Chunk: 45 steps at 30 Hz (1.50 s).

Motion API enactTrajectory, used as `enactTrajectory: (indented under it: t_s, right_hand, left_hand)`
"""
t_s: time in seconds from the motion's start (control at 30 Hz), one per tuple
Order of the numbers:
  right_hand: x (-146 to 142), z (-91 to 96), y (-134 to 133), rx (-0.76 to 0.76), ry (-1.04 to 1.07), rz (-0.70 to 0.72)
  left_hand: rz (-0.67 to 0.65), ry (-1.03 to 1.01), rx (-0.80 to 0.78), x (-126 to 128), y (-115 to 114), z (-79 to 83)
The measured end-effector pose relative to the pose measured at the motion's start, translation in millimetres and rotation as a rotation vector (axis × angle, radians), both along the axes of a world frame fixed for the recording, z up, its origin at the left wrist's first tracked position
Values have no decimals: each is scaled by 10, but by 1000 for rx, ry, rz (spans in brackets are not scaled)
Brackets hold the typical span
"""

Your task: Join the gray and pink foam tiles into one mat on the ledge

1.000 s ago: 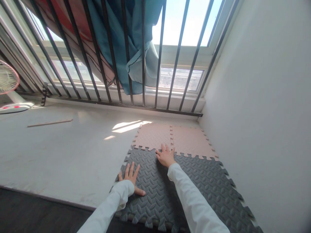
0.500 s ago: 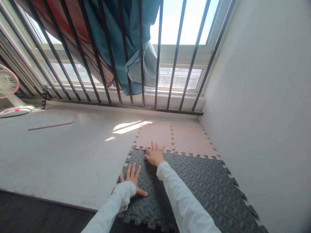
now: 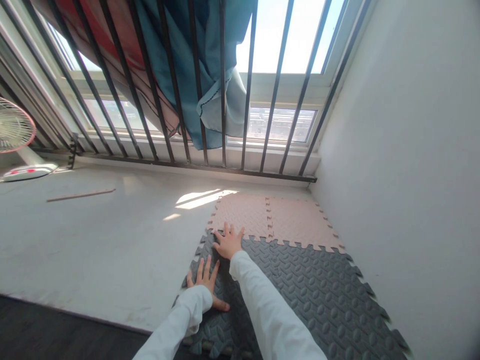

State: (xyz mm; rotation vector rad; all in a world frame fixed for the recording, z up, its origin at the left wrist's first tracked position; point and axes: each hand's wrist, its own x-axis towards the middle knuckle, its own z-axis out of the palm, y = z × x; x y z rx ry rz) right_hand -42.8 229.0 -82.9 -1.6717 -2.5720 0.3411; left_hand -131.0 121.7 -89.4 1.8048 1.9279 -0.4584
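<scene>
Two hands are seen at work low on the matting — both spread wide, nothing clasped in either grip. The left hand (image 3: pixel 208 284) is laid palm down on the dark grey mat (image 3: pixel 318 295), close by its left edge, the fingers fanned toward the far side and the thumb stuck out to the right. The right hand (image 3: pixel 229 244) is placed a little farther off, near the mat's far left corner, its fingers parted and its fingertips carried over the seam onto the left pink tile (image 3: pixel 243 212); how hard either palm is pressed cannot be told. The dark grey mat is stretched across the near right of the scene, its toothed right edge run beside the white wall (image 3: pixel 420 150). Along its far side it is met by the left pink tile and the right pink tile (image 3: pixel 300 220), which are joined by a notched seam. To the left, a pale floor (image 3: pixel 131 250) is streaked with sunlight (image 3: pixel 204 199) — and a thin stick (image 3: pixel 80 195) is seen lying there. Beyond, blue cloth (image 3: pixel 210 55) is hung behind a dark railing (image 3: pixel 232 170), with a fan (image 3: pixel 13 125) half cut off at far left.
</scene>
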Motion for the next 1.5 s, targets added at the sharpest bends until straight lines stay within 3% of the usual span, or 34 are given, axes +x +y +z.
enactTrajectory:
  t_s: [0.17,0.3,0.53,0.8,1.13,1.5]
  right_hand:
    - [-105,-11,30,-31,4,-10]
    - [31,-25,-15,34,32,11]
    - [759,-88,-68,191,-6,-342]
    - [1414,43,100,149,-110,-327]
    - [1565,44,187,198,-106,-231]
    - [1615,-69,246,225,-63,-327]
  left_hand:
    - [4,-19,-5,-18,7,-26]
    - [4,-16,1,-21,3,-22]
    - [-1,23,2,-11,-4,-10]
    - [3,64,-12,18,1,27]
    - [4,87,-30,33,-7,82]
    - [8,56,-10,17,-14,80]
